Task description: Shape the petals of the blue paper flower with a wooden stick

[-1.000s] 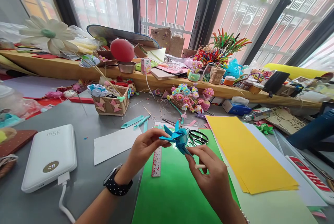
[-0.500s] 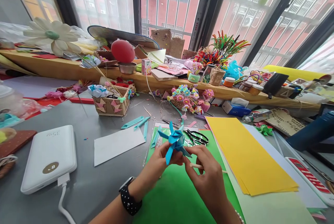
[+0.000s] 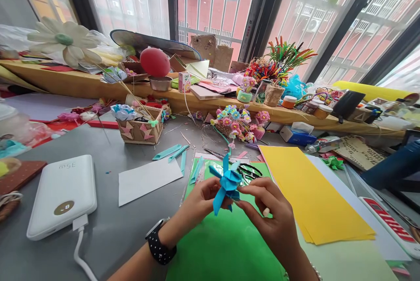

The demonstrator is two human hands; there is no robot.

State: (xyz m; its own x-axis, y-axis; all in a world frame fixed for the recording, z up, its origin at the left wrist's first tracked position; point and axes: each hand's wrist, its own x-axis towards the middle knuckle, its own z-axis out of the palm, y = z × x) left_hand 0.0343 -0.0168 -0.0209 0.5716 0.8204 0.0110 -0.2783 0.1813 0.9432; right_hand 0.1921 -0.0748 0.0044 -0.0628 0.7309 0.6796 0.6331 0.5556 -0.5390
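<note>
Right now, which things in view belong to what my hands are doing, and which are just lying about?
Belongs, likely:
Blue folded-paper piece, held in left hand, right hand touching
Pale stick, in right hand
Turquoise folded strips

Just lying about, apparently:
White power bank
Tissue box
Plastic bottle

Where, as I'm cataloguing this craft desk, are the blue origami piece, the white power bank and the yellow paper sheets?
Blue origami piece (image 3: pixel 229 181): head view, on its folded centre.
White power bank (image 3: pixel 62 190): head view, on its upper face.
Yellow paper sheets (image 3: pixel 313 196): head view, mid top sheet.
</note>
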